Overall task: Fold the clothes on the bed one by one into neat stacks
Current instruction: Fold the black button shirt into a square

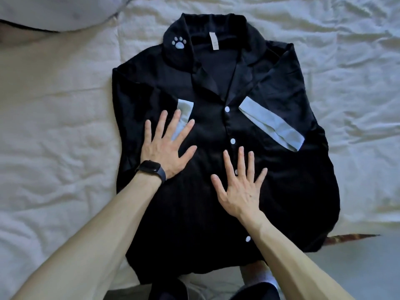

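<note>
- The bed (54, 126) wears a pale, crinkled, soft cover; it gives under pressure, so any ridge beneath it may print creases into your fold
- The shirt (281, 180) lies front up in the middle of the bed, collar away from you and hem at your knees; it is black with a satin-like sheen and looks slippery, so a fast lift of the hem could let the tucked sides slide back out and spoil the rectangle
- Your left hand (166, 146) and right hand (240, 187) both lie flat on the chest of the shirt, fingers straight and spread, gripping nothing; if you push sideways instead of pressing down, the thin cloth will likely bunch ahead of your palms
- The right sleeve cuff (272, 124), a pale blue band, lies slanted across the chest while the left cuff (185, 108) sits partly under your fingers; that uneven pair may leave a lopsided bundle
- The watch (151, 167) on your left wrist, dark and hard-edged, could snag the fine weave
- The buttons (227, 109), small, white and round, run down the front; folding right across one may leave a bump
</note>
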Tool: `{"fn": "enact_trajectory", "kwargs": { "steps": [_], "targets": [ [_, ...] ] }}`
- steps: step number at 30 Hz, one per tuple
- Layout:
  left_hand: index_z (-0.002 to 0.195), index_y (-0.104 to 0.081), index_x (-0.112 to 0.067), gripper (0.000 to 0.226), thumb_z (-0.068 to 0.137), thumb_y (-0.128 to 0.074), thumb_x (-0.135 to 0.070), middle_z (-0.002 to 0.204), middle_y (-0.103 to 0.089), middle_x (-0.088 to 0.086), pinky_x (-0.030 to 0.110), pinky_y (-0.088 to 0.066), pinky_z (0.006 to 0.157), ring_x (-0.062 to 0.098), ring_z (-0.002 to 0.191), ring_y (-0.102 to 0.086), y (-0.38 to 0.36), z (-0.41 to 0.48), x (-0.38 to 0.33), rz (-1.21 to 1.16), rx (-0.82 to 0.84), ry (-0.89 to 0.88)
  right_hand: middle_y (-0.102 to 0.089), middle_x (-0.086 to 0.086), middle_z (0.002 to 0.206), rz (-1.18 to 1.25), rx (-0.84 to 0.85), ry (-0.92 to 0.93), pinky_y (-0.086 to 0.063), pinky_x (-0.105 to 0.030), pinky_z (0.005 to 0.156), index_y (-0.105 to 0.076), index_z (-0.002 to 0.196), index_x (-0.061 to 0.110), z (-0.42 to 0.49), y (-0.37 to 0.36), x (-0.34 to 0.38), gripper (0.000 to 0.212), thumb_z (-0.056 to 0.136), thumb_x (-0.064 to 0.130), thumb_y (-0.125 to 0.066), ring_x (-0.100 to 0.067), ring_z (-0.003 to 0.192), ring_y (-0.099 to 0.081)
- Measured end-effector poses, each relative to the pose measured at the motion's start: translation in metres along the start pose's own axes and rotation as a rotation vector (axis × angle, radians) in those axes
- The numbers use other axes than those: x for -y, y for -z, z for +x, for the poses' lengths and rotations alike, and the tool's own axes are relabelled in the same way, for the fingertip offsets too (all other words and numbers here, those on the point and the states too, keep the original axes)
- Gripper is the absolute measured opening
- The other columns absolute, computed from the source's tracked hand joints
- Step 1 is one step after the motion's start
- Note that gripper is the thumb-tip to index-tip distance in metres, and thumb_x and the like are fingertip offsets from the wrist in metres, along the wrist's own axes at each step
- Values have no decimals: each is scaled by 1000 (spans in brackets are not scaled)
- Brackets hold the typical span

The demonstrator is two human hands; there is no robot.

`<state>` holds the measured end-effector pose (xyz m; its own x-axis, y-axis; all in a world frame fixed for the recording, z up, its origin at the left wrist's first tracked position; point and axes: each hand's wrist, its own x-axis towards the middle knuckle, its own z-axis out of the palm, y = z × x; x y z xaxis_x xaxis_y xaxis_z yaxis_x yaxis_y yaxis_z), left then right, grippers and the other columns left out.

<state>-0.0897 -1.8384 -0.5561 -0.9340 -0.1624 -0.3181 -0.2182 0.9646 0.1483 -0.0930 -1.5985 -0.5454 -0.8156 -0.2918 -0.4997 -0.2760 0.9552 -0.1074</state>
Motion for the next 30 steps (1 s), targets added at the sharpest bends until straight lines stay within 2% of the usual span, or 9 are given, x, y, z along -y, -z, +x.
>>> {"fn": "enact_trajectory", "kwargs": {
  "steps": [4,8,14,17,19,22,24,26,30],
  "targets": [
    [158,0,-45,68,98,-25,-66,169,7,-3,56,5,122,25,155,6,9,-24,-8,-52,-50,38,9,3,171,174,-123,84,4,-56,121,-5,162,40,-20,23,-27,72,100,67,-30,-17,156,16],
    [159,-18,-38,71,93,-35,-60,169,-6,2,62,-6,120,28,155,-6,-8,-109,-25,-157,-143,162,-5,0,171,246,-197,-50,-9,-55,124,-16,161,32,-61,30,-91,78,94,68,-35,-17,157,3],
    [156,-26,-26,80,87,-49,-60,163,-19,14,66,-21,112,36,149,-20,-48,-232,-69,-435,-281,836,0,-9,170,348,-152,-379,-7,-52,124,-9,162,29,-101,20,-184,91,91,71,-47,-27,156,-3],
    [152,-22,-28,88,82,-58,-67,152,-37,14,61,-38,106,39,135,-42,-49,-261,-88,-683,-287,1154,-17,-14,165,521,-156,-551,-19,-55,121,-16,160,18,-107,24,-208,98,88,61,-66,-33,152,-16],
    [146,-29,-25,82,83,-68,-61,140,-52,9,52,-45,101,36,122,-55,-46,-274,-96,-893,-252,1299,-39,-14,152,572,-151,-583,-30,-53,118,-33,150,16,-107,25,-225,92,82,61,-74,-33,144,-32],
    [129,-55,-12,55,90,-70,-47,125,-63,8,43,-47,91,34,112,-59,-43,-288,-103,-981,-5,1295,-64,-2,118,734,-21,-596,-48,-54,103,-53,120,23,-111,24,-249,69,71,63,-81,-31,117,-61],
    [115,-62,-13,38,94,-67,-44,114,-63,1,38,-44,84,30,104,-59,-45,-296,-105,-966,124,1185,-73,1,108,932,101,-536,-57,-47,94,-66,106,24,-119,21,-263,42,76,44,-87,-23,101,-71],
    [105,-62,-15,24,94,-68,-36,115,-66,2,37,-44,82,27,97,-59,-52,-303,-103,-1023,106,1166,-77,-4,103,1045,191,-483,-60,-36,81,-74,99,22,-129,20,-271,23,80,23,-86,-16,88,-75],
    [111,-65,-14,24,88,-73,-13,115,-69,10,44,-53,89,29,98,-64,-63,-313,-96,-1311,69,1228,-76,1,100,1066,290,-486,-55,-32,80,-73,106,18,-148,1,-282,27,81,17,-84,-16,90,-72]
  ]
}}
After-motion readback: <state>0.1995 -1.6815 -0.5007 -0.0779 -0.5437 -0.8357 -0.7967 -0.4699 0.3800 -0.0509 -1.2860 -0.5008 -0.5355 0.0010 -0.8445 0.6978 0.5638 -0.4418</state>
